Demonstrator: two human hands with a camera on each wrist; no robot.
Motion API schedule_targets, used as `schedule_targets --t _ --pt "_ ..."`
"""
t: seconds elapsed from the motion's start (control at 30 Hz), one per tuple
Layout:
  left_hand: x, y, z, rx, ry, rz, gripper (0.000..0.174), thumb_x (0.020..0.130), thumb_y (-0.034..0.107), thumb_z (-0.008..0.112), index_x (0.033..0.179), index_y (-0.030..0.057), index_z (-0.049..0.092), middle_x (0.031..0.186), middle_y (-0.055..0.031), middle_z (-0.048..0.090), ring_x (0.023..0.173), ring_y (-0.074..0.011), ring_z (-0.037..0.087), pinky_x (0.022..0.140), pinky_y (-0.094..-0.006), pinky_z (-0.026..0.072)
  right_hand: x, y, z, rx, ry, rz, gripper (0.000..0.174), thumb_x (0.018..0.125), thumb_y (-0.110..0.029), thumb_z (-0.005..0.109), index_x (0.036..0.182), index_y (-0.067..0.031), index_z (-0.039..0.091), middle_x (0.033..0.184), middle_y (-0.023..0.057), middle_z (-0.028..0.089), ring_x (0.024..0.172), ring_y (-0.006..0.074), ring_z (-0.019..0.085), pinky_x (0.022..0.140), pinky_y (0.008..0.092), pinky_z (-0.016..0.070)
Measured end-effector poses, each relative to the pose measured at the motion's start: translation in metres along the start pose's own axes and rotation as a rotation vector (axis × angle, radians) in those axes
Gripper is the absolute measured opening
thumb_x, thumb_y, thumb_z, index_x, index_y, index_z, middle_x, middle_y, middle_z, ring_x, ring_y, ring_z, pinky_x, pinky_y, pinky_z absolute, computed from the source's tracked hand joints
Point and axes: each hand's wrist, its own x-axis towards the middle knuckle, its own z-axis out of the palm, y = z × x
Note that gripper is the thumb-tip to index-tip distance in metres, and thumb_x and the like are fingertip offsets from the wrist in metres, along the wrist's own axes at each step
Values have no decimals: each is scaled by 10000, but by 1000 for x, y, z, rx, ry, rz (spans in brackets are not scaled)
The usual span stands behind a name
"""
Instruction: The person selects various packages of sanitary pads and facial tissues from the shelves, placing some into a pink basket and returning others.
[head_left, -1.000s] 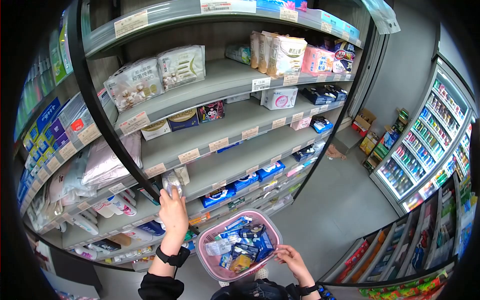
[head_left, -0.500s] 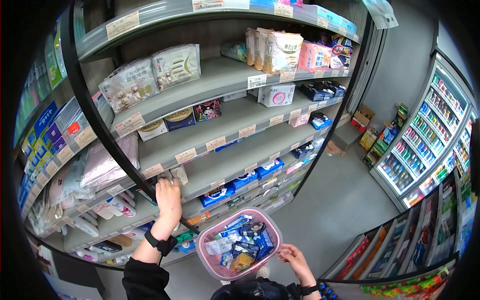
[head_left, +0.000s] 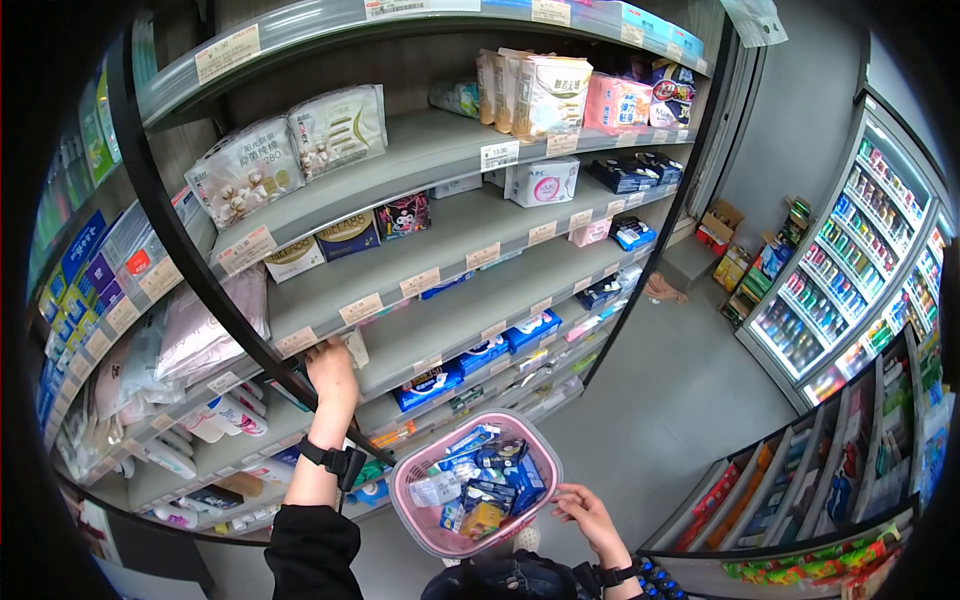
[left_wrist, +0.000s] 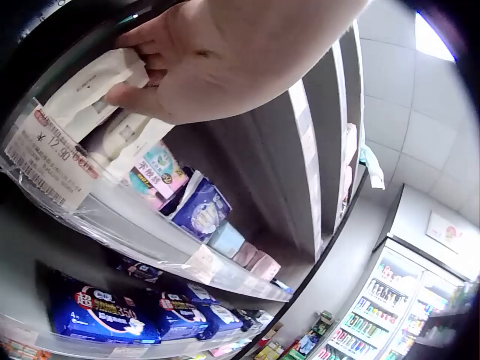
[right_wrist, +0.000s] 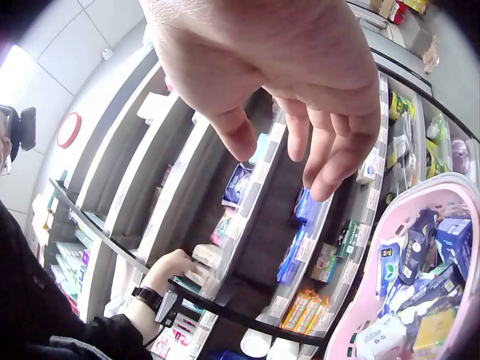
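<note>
My left hand (head_left: 330,375) reaches under a shelf edge at the left post. In the left wrist view its thumb lies on the front of a white soft pack (left_wrist: 97,86) and its fingers go behind it, pinching it. A second white pack (left_wrist: 127,139) stands right beside it, behind a price tag (left_wrist: 51,159). My right hand (head_left: 590,520) hangs loosely with bent fingers next to the rim of a pink basket (head_left: 402,482), holding nothing. Blue packs, a clear-white pack (head_left: 435,489) and a yellow pack (head_left: 482,520) lie in the basket.
Dark blue sanitary pad packs (left_wrist: 101,311) line the shelf below. White cotton packs (head_left: 245,172) stand higher up. A black post (head_left: 205,210) runs beside my left hand. Drink fridges (head_left: 850,260) and a slanted rack (head_left: 800,490) are on the right.
My left hand has moved slightly up and left in the head view, deeper under the shelf edge, and its fingers are more hidden. The right hand and basket stay nearly in place.
</note>
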Motion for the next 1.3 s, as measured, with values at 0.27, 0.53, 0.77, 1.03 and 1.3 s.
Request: schedule_targets --t 0.27,0.53,0.77,1.03,1.3 --pt "-32 14 -93 -242 -55 130 637 682 73 657 1269 -30 434 1334 -292 402 1278 -417 373 1049 -464 341 -1 0 0 11 0 5 351 916 -97 566 1251 -9 513 1070 92 655 896 169 635 769 283 482" --pt "-123 38 -89 -825 -132 409 300 684 72 647 960 -26 582 1154 -226 521 1053 -393 505 863 -459 430 -1 -1 3 4 -25 18 332 922 -132 577 1235 -34 527 1041 51 658 904 135 621 777 262 457" --pt "-233 57 13 -1046 -675 273 288 696 105 661 963 11 607 967 -217 592 923 -391 570 815 -449 468 -4 8 -8 -28 7 28 256 918 -102 557 1165 -36 574 879 39 664 860 115 612 767 255 457" --pt "-288 113 66 -934 -986 332 530 700 169 696 1186 41 528 1154 -225 555 1098 -409 524 916 -451 467 -14 19 -33 2 73 75 248 916 -75 539 1152 -8 575 858 58 660 838 129 616 759 258 470" --pt "-330 176 98 -642 -1075 424 845 692 232 760 1404 91 327 1413 -244 348 1262 -457 384 974 -496 438 -18 24 -70 58 110 93 254 907 -35 509 1148 11 577 753 33 586 799 136 628 743 250 465"
